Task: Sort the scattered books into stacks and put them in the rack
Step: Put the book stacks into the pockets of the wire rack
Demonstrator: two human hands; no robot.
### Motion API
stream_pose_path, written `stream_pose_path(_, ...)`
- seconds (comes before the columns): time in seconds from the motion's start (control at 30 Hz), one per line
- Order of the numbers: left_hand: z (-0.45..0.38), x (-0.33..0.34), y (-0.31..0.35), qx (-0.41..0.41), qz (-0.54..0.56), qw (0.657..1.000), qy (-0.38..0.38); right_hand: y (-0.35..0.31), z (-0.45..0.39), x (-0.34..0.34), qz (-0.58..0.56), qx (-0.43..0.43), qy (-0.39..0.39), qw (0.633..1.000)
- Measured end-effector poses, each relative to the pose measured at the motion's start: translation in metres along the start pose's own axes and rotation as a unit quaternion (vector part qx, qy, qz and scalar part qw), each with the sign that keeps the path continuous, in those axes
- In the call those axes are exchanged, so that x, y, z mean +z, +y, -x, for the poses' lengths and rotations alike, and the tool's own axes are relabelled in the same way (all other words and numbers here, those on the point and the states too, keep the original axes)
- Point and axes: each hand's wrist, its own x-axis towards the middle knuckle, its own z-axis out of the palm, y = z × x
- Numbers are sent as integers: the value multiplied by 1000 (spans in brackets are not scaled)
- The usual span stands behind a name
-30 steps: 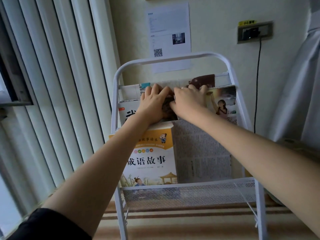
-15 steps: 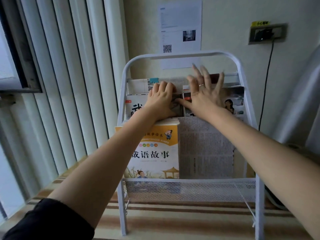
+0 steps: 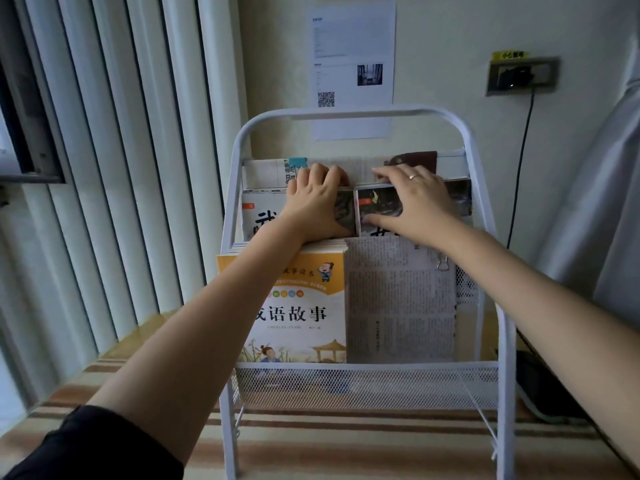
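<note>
Clearly the white rack [image 3: 349, 114] is tiered so that each row of books leans back and shows its cover above the row in front: the orange storybook [image 3: 298, 306] and the clipped text pages [image 3: 401, 299] stand in the lowest mesh tier, two stacks sit in the middle tier, and more books [image 3: 266, 171] fill the back one. Both hands work on the middle tier, probably squaring the two stacks side by side. The left hand [image 3: 317, 206] lies on the left stack [image 3: 258, 216], its fingers curled over the top edge. The right hand [image 3: 419, 199] grips the dark-covered stack [image 3: 377, 202], fingers hooked over the top edge and thumb pressed on the cover below.
</note>
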Motion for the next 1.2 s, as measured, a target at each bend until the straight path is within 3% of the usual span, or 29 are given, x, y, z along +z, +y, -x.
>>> stream_pose_path(0.37,0,3,0,-11,-19,999,27,-14,-2,13,52,41,12,998)
stream_pose_path(0.57,0,-1,3,-40,35,999,-7,-15,1,16,72,52,24,996)
stream_pose_path(0.73,1,-18,8,-74,111,991,-23,-21,9,7,39,76,-5,996)
stream_pose_path(0.83,12,-37,10,-94,215,971,-38,-22,44,4,-25,77,35,996)
stream_pose_path(0.9,28,-47,19,-91,187,978,-5,-26,76,0,-76,86,74,991)
stream_pose_path(1.0,67,-47,45,-54,113,985,118,-37,129,-11,-124,109,88,982)
stream_pose_path(1.1,129,-33,76,29,124,971,204,-45,188,-31,-150,154,79,974)
stream_pose_path(1.17,182,-6,99,116,145,958,219,-42,231,-40,-192,211,19,958)
stream_pose_path(1.2,209,10,112,138,155,960,190,-39,253,-43,-205,254,-29,945)
